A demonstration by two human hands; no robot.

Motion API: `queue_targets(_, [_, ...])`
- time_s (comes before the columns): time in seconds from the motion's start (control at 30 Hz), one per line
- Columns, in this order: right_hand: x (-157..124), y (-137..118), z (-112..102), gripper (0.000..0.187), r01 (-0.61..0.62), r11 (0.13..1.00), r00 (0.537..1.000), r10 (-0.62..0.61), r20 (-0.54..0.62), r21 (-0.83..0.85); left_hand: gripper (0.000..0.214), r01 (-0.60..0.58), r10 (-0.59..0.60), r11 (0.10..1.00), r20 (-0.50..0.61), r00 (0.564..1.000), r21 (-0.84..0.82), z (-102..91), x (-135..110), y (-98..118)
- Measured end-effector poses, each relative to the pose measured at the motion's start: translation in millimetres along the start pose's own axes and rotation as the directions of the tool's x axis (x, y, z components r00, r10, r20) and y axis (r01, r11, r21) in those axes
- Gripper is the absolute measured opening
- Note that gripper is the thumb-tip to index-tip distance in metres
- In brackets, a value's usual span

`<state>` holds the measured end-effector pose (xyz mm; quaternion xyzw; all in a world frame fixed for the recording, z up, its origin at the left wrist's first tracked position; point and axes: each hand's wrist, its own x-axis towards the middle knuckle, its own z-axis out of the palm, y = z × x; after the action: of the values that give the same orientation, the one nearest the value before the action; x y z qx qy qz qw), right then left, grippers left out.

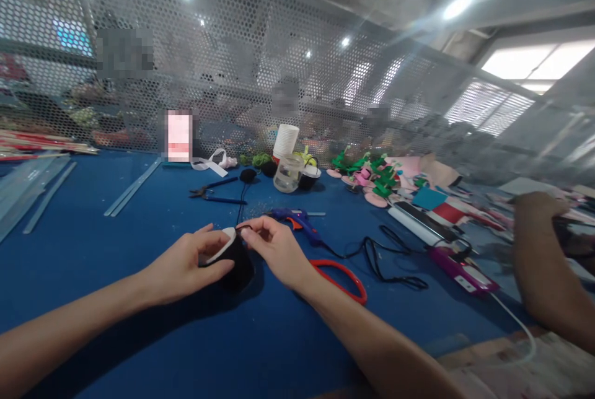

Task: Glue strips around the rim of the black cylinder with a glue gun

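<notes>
Two pinches: left hand [188, 263], cup [242, 272]; right hand [276, 247], strand [243, 227] at rim [229, 235]; open tabletop [93, 256] leftward.

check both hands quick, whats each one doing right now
Left hand: closed on the black cup, thumb outside, fingers in at its white-lined rim.
Right hand: closed, pinching a thin black strand at the rim.

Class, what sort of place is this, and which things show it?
Probably a craft workshop: a blue, orange-triggered glue gun and blue-handled metal pliers lie on the blue tabletop, along with several green, pink-based craft pieces.
</notes>
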<state>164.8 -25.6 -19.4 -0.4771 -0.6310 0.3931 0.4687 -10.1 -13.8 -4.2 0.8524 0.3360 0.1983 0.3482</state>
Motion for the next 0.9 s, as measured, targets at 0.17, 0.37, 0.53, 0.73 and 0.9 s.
queue_targets(0.17, [-2, 0, -1, 0.013, 0.039, 0.999, 0.999, -0.039, -0.012, 0.018, 0.013, -0.033, 0.032, 0.999, 0.053, 0.998, 0.021, -6.6, 0, 1])
queue_targets(0.37, [-5, -1, -2, 0.013, 0.045, 0.999, 0.998, -0.045, -0.052, 0.003, 0.011, -0.066, 0.069, 0.996, 0.059, 0.996, -0.052, -8.5, -1, 3])
queue_targets(0.53, [-6, 0, -2, 0.014, 0.055, 0.998, 0.997, -0.056, -0.047, -0.016, 0.010, -0.064, 0.077, 0.990, 0.098, 0.992, -0.128, -11.1, 0, 0])
queue_targets(0.73, [-8, 0, 1, 0.013, 0.117, 0.992, 0.992, -0.119, -0.052, -0.039, 0.007, -0.074, 0.088, 0.989, 0.100, 0.991, -0.130, -14.1, 2, -1])
queue_targets(0.9, [-11, -5, 4, 0.012, 0.220, 0.965, 0.971, -0.231, -0.067, -0.146, 0.016, 0.049, -0.047, 0.998, 0.039, 0.998, -0.050, -9.9, 1, 7])
